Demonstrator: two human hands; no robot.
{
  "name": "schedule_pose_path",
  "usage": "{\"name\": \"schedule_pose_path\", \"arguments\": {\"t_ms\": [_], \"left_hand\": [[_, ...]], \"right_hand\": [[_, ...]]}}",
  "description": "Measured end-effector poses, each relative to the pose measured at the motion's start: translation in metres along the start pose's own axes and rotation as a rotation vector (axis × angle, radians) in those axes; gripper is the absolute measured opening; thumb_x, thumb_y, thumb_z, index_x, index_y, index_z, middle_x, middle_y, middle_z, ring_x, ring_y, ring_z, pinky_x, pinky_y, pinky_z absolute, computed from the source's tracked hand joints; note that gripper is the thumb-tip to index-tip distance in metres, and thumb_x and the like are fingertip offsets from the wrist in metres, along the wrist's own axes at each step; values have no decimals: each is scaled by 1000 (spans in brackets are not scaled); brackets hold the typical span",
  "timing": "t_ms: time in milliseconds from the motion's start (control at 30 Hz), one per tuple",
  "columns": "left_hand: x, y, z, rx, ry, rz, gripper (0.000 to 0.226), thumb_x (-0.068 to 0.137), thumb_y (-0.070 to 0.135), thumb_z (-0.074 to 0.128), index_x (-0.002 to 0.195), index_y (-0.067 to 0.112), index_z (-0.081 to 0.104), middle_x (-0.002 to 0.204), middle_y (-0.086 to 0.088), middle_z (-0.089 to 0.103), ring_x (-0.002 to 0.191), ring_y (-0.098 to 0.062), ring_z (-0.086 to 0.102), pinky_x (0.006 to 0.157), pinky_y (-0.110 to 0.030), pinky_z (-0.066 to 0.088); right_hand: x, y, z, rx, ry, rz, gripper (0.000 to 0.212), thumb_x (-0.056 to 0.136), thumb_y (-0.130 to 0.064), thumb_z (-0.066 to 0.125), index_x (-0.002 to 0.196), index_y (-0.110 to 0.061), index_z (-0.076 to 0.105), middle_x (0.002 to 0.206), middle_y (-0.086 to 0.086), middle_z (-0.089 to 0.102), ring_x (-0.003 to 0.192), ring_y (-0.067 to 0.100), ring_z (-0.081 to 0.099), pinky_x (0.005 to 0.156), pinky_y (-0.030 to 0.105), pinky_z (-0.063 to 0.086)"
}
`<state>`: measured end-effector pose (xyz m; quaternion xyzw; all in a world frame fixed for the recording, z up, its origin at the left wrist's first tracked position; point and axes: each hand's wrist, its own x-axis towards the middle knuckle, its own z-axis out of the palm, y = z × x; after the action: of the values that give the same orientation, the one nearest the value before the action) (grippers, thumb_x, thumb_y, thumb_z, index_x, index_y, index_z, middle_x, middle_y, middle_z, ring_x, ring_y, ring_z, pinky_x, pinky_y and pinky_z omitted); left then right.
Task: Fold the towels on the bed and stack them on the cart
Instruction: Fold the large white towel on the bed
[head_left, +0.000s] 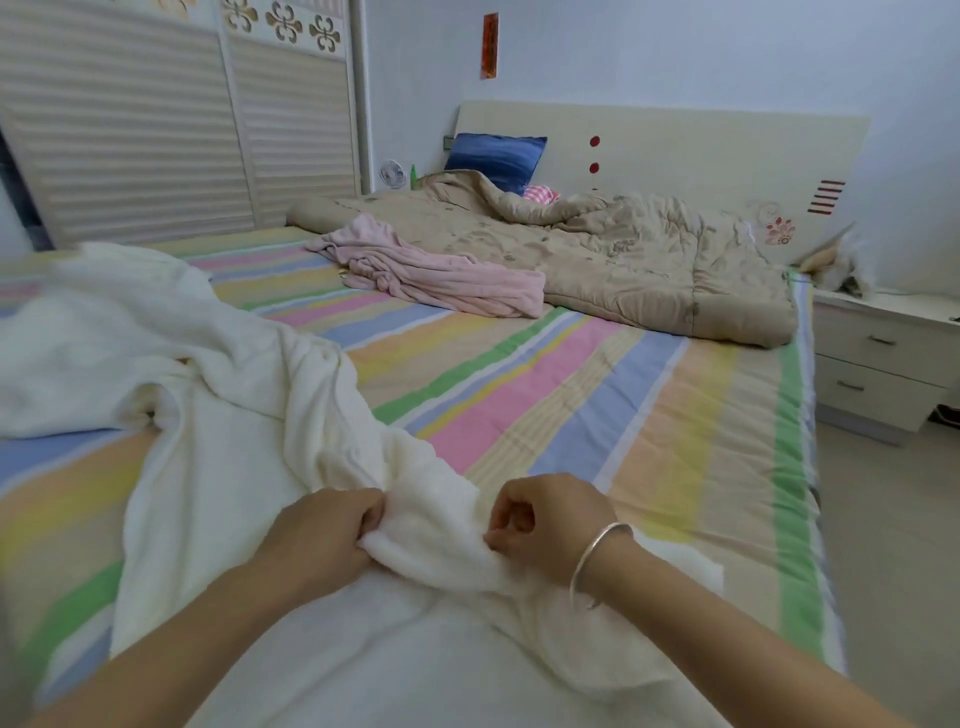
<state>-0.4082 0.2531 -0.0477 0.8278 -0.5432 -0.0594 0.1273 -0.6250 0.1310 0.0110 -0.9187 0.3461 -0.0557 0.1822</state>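
A large white towel (218, 395) lies crumpled across the near left of the striped bed (597, 405). My left hand (322, 535) and my right hand (550, 519) both pinch its near edge, a hand's width apart, close to the bed's front. The right wrist wears a silver bangle. A pink towel (441, 275) lies bunched up farther back near the middle of the bed. No cart is in view.
A beige quilt (623, 249) is heaped at the head of the bed, with a blue pillow (496, 156) against the headboard. A white nightstand (883, 348) stands at the right. Louvred wardrobe doors (156, 119) line the left wall. Tiled floor runs along the right side.
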Motion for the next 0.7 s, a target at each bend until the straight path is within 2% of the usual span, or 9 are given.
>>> {"name": "schedule_pose_path", "arguments": {"t_ms": [67,167,267,367,467,533,567,633,700], "left_hand": [[-14,-12,-18,-99,-235,-69,15,74,34,64,75,24,52,68,8,61,64,-8,62,62,-28,52],[-23,-16,-38,-249,-519,-165,7,83,19,63,79,14,66,66,2,67,58,-9,65,53,-24,50],[-18,-17,-46,-215,-194,-263,18,87,23,56,86,9,68,68,3,70,60,-10,66,58,-29,54],[-15,-10,-52,12,172,-268,18,92,26,47,107,24,56,109,3,62,88,-20,61,73,-36,50],[-17,-2,-50,152,2,-223,70,88,9,46,148,32,18,155,-3,15,100,-24,56,73,-33,46],[-17,-7,-38,251,20,-183,95,86,3,48,152,34,-12,159,-10,-16,89,-22,53,61,-28,42],[-17,-11,-32,269,74,-170,97,87,3,47,151,35,-19,159,-12,-19,87,-22,53,59,-28,41],[-12,-22,-25,260,144,-155,85,92,14,47,153,35,-8,159,-11,-5,98,-25,56,68,-33,47],[-7,-28,-22,236,150,-160,57,93,28,50,145,31,28,152,-6,20,104,-24,55,76,-35,47]], "right_hand": [[-26,-19,4,-27,-159,-157,13,76,-42,70,72,-31,64,59,-23,54,60,1,47,58,15,37],[-52,-34,14,-93,-426,-279,22,76,-44,74,87,-25,72,64,-15,56,67,3,53,70,19,45],[-54,-36,16,-59,-506,-214,29,80,-52,68,76,-23,71,68,-10,60,69,5,55,75,26,48],[-40,-32,15,33,-259,-81,50,85,-58,57,54,-21,47,55,-4,47,54,9,42,62,26,39],[-39,-31,14,4,-135,-114,37,75,-67,63,85,-34,53,83,-14,57,71,4,51,70,24,44],[-46,-33,19,-61,-284,-223,63,68,-67,70,121,-44,47,114,-19,52,93,4,53,86,25,43],[-50,-34,23,-110,-348,-276,74,66,-65,73,130,-45,42,123,-19,47,103,7,52,91,26,42],[-53,-35,33,-212,-391,-365,72,67,-57,77,130,-41,45,130,-14,41,114,14,49,95,30,41],[-51,-33,42,-316,-350,-385,58,72,-47,77,121,-29,52,128,-5,41,112,22,50,83,32,41]]}}
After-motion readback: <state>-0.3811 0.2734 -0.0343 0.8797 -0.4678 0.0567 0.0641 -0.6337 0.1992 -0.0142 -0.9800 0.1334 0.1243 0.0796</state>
